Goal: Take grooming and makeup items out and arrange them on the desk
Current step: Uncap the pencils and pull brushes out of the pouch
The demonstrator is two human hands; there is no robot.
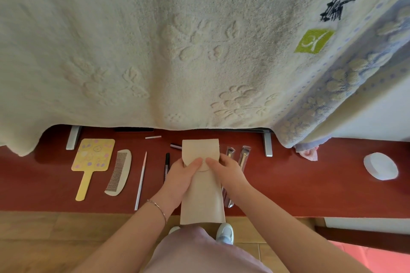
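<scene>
Head | both hands, left (180, 175) and right (226, 169), grip pouch (203, 197) between them over bench (310, 195) edge | step: pressing flap, seemingly emptied | next: set pouch beside comb (118, 173) row at left

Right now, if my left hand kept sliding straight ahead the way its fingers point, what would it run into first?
The left hand grips the beige pouch, fingers aimed up and right. Going on, it would probably meet the right hand's thumb first, since the two thumbs nearly touch on the pouch flap. Depth is hard to judge.

Both hands, left (180, 175) and right (226, 169), grip side by side, thumbs pressing inward.
</scene>
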